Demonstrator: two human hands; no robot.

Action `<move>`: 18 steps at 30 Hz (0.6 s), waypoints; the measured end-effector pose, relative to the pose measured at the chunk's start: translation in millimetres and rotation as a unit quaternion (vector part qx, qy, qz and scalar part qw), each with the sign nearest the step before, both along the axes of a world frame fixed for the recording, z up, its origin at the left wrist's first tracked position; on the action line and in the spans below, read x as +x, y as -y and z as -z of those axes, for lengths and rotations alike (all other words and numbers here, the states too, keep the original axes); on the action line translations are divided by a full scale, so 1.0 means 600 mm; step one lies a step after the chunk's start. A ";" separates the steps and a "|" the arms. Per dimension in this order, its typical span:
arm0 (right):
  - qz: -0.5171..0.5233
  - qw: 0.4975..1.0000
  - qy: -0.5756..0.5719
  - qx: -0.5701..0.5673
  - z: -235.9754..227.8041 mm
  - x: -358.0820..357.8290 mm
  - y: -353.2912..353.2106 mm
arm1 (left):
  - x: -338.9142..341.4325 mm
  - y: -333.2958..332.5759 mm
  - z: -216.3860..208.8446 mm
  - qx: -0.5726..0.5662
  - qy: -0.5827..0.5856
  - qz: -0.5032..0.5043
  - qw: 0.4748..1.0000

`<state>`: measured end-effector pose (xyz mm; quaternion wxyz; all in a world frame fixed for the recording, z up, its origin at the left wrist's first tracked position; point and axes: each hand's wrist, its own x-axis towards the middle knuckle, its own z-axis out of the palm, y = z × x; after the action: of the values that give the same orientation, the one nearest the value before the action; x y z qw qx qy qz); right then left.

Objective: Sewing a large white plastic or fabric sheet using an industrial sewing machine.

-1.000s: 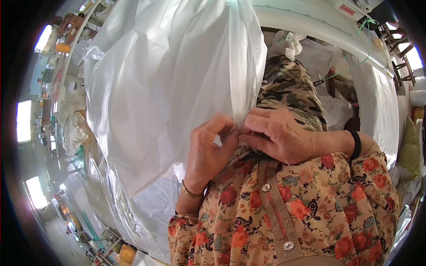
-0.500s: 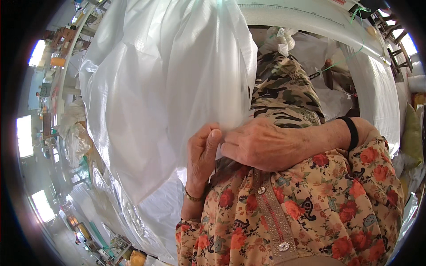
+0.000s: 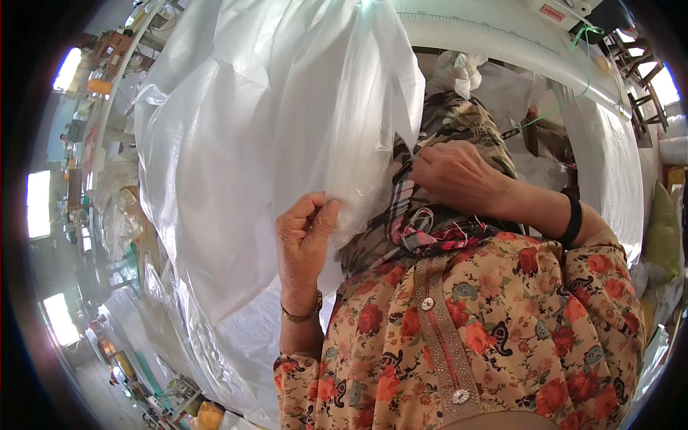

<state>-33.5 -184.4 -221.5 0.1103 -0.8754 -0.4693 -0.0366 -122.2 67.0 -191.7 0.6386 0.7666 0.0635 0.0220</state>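
head view, hands (image 3: 304, 240) now apart, sack (image 3: 279, 136) edge spread

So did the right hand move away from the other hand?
Yes. The right hand slid up and to the right along the white plastic sack's edge, away from the left hand, which still pinches the sack.

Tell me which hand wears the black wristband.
The right hand, higher up at the white plastic sheet's edge. The left hand, pinching the sheet lower down, wears a thin gold bracelet instead.

Floral orange sleeves (image 3: 573, 301) (red blooms); gold bracelet (image 3: 301, 314); black wristband (image 3: 572, 218)
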 end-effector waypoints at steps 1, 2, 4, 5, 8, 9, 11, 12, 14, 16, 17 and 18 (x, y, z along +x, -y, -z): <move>-0.006 0.998 0.041 0.046 -0.008 -0.001 0.004 | 0.003 -0.001 0.000 -0.002 0.005 0.009 1.000; -0.006 0.998 0.043 0.045 -0.021 -0.003 0.007 | 0.006 -0.002 0.001 -0.005 0.010 0.018 1.000; -0.053 0.984 0.100 0.139 -0.056 -0.011 0.007 | 0.006 0.007 -0.012 -0.023 -0.007 0.017 1.000; -0.055 0.983 0.100 0.141 -0.066 -0.016 0.003 | 0.007 0.014 -0.018 -0.043 -0.024 0.019 0.999; -0.077 0.962 0.120 0.234 -0.083 -0.023 -0.016 | 0.009 0.037 -0.023 -0.162 -0.080 0.056 0.982; -0.078 0.962 0.121 0.233 -0.085 -0.022 -0.022 | 0.012 0.045 -0.020 -0.162 -0.078 0.056 0.982; -0.102 0.958 0.047 0.263 -0.087 -0.019 -0.034 | 0.015 0.057 -0.010 -0.036 -0.020 0.114 0.993; -0.104 0.958 0.046 0.264 -0.090 -0.017 -0.041 | 0.015 0.058 -0.010 0.014 -0.013 0.122 0.992; -0.126 0.958 0.006 0.257 -0.096 -0.013 -0.051 | 0.014 0.063 -0.011 0.007 0.007 0.124 0.992; -0.141 0.960 -0.022 0.242 -0.093 -0.005 -0.055 | 0.016 0.066 -0.009 -0.002 0.028 0.128 0.991; -0.154 0.960 -0.051 0.226 -0.090 -0.003 -0.058 | 0.016 0.066 -0.010 -0.014 0.018 0.128 0.991; -0.153 0.961 -0.050 0.226 -0.089 -0.001 -0.058 | 0.018 0.068 -0.012 -0.025 0.011 0.133 0.991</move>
<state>-34.2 -149.7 -168.3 0.3326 -0.7463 -0.5709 -0.0810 -111.7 26.5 -184.2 0.6557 0.7515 -0.0453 -0.0563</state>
